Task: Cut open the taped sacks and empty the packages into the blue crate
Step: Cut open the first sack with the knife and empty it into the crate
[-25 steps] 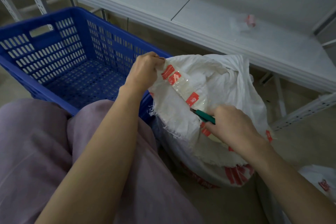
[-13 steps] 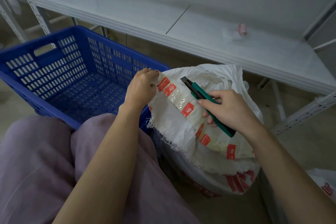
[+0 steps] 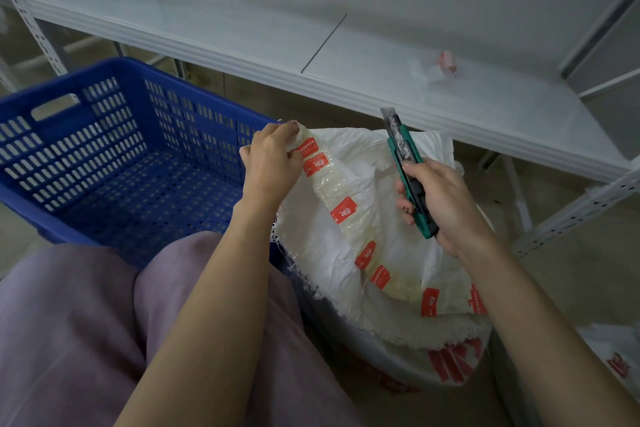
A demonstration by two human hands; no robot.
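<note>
Two hands work one sack. Your left hand's [image 3: 273, 163] fingers pinch the taped top corner of the white sack [image 3: 391, 253], which stands just right of the blue crate [image 3: 104, 156]. Your right hand's [image 3: 446, 204] fingers wrap the green utility knife [image 3: 410, 177], blade out, clear of the tape strip [image 3: 349, 218]. Step in hand: cutting the seal, judged unfinished. Next, lower the blade onto the tape and draw it away from your pinching fingers. Half a second ago the knife lay lower, close over the sack.
</note>
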